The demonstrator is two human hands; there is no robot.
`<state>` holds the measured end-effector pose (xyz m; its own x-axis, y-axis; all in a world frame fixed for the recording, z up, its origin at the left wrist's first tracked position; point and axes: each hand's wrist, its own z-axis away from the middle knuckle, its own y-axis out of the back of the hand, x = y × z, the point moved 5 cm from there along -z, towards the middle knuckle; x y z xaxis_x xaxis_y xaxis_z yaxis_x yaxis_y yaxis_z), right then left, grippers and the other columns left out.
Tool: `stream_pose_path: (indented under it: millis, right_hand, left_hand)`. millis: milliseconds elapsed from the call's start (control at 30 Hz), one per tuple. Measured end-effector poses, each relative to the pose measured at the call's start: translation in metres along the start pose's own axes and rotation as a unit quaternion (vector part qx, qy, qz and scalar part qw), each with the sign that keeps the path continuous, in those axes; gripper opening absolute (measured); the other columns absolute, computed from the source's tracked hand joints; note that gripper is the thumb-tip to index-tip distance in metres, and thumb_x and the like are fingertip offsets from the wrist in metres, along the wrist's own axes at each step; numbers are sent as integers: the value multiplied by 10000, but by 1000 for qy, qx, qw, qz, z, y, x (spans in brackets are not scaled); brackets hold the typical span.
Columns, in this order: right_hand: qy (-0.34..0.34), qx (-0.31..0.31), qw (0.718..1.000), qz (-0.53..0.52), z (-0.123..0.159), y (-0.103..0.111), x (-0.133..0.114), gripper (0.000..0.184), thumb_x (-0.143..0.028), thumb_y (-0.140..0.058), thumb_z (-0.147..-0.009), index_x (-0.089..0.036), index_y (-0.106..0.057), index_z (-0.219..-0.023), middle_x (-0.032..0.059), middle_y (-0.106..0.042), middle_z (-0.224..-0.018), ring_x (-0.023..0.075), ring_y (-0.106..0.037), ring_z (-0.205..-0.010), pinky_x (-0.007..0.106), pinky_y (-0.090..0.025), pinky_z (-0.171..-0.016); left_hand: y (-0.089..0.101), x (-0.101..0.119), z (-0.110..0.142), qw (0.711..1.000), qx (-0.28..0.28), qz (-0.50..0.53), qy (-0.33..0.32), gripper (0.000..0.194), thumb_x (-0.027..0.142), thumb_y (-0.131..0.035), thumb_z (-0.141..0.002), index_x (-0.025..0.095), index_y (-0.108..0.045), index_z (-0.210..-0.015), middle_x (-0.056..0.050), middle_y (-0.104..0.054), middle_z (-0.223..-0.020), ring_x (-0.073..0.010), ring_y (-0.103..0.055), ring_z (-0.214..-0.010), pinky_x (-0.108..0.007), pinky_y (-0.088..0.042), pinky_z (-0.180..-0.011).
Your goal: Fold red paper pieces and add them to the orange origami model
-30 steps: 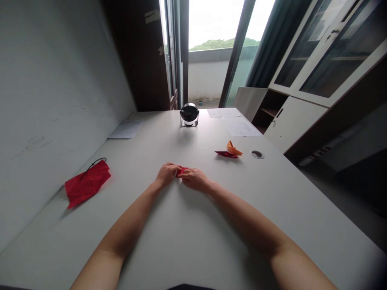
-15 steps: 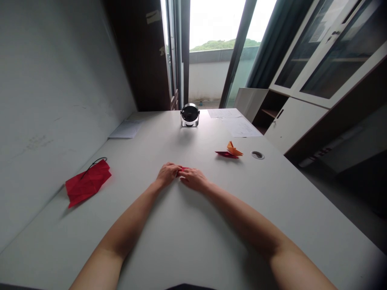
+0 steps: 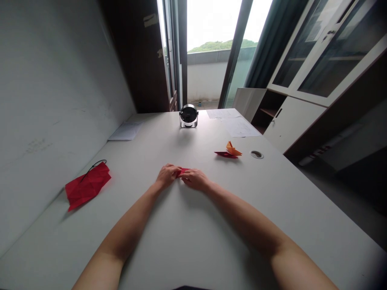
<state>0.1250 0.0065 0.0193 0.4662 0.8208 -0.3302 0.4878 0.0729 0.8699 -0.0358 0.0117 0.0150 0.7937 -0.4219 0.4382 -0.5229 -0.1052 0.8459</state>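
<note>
In the middle of the white table (image 3: 169, 249), a small piece of folded red paper (image 3: 183, 171) lies between my two hands. My left hand (image 3: 167, 175) is closed on its left end, thumb and fingers together at the edge. From the right, my right hand (image 3: 195, 179) grips the same paper with bent fingers. Most of the paper is hidden under the fingers, so its full shape does not show. Off to the right of the hands sit a folded dark red paper boat (image 3: 225, 154) and an orange paper boat (image 3: 233, 149), touching each other.
At the left, a creased red sheet (image 3: 87, 186) with a thin dark cord (image 3: 96, 164) lies near the wall. A round black device on a metal stand (image 3: 188, 116) is at the back. Paper sheets (image 3: 125, 131) lie back left, others (image 3: 240, 127) back right, near a cable hole (image 3: 256, 154).
My right hand's fingers have shifted slightly on the red paper, and a little more of it shows between the hands. The whole view has also moved slightly.
</note>
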Motion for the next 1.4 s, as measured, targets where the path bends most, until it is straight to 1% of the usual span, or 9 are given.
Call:
stream_pose_path:
  millis: [200, 300, 367, 500, 700, 833, 1033, 1167, 1400]
  right_hand:
    - [-91, -26, 995, 29, 0, 6, 8, 251, -252, -504, -948, -294, -737, -1030, 14, -754, -1039, 174, -676, -914, 254, -441, -778]
    - [-112, -36, 992, 51, -1, 8, 8, 264, -282, -477, -969, -291, -725, -1057, 21, -751, -1054, 182, -676, -920, 261, -425, -760]
    - [-134, -41, 988, 69, -1, 9, 10, 269, -296, -461, -979, -276, -725, -1030, 34, -751, -1018, 185, -673, -906, 264, -415, -754]
    - [-197, -41, 974, 105, 1, 11, 18, 307, -333, -433, -994, -237, -717, -932, 63, -740, -945, 187, -659, -843, 270, -391, -722]
    - [-247, -34, 961, 116, 4, 16, 28, 292, -352, -426, -1002, -242, -694, -965, 60, -726, -982, 177, -643, -835, 266, -364, -700]
    - [-254, -31, 961, 109, 4, 17, 29, 295, -366, -425, -1006, -246, -694, -1015, 61, -710, -1018, 175, -633, -879, 258, -375, -727]
    - [-232, -14, 967, 103, 3, 16, 30, 237, -319, -468, -979, -254, -686, -1044, 45, -684, -1008, 180, -607, -943, 258, -385, -747]
    - [-227, -14, 968, 102, 4, 15, 31, 202, -278, -501, -950, -250, -674, -1051, 49, -667, -1017, 186, -586, -969, 259, -390, -759]
    - [-220, -11, 972, 85, 2, 13, 33, 175, -263, -511, -957, -229, -668, -1028, 69, -659, -1020, 197, -578, -972, 271, -399, -772]
  left_hand:
    - [2, 3, 1, 1000, 7, 10, -4, 241, 241, -575, -908, 331, -754, -1042, 33, -739, -1153, -197, -605, -1089, -353, -473, -1011]
    - [1, 4, 2, 1000, 12, 12, -5, 225, 258, -590, -906, 332, -752, -1044, 32, -741, -1148, -196, -605, -1087, -355, -470, -1013]
    - [1, 4, 2, 1000, 15, 10, -7, 224, 250, -600, -899, 333, -751, -1042, 36, -741, -1148, -196, -605, -1088, -358, -465, -1018]
    - [0, 6, 2, 1000, 16, 6, -3, 229, 231, -601, -892, 322, -746, -1045, 38, -736, -1162, -196, -606, -1095, -360, -459, -1020]
    - [4, 12, 4, 1000, 10, -2, -1, 192, 276, -632, -873, 305, -739, -1029, 21, -727, -1185, -206, -604, -1106, -374, -447, -1030]
    - [5, 15, 5, 1000, 8, -7, -4, 182, 316, -655, -860, 303, -726, -1027, 24, -720, -1197, -215, -596, -1115, -380, -441, -1031]
    - [6, 18, 6, 1000, 6, -17, -4, 211, 292, -653, -851, 317, -715, -1051, 31, -716, -1201, -218, -592, -1125, -380, -438, -1032]
    - [6, 19, 6, 1000, 3, -22, -1, 224, 280, -654, -842, 312, -716, -1055, 22, -714, -1204, -223, -593, -1126, -379, -433, -1036]
    - [7, 20, 6, 1000, 5, -15, -4, 208, 295, -647, -853, 307, -713, -1050, 25, -711, -1210, -222, -588, -1130, -377, -437, -1028]
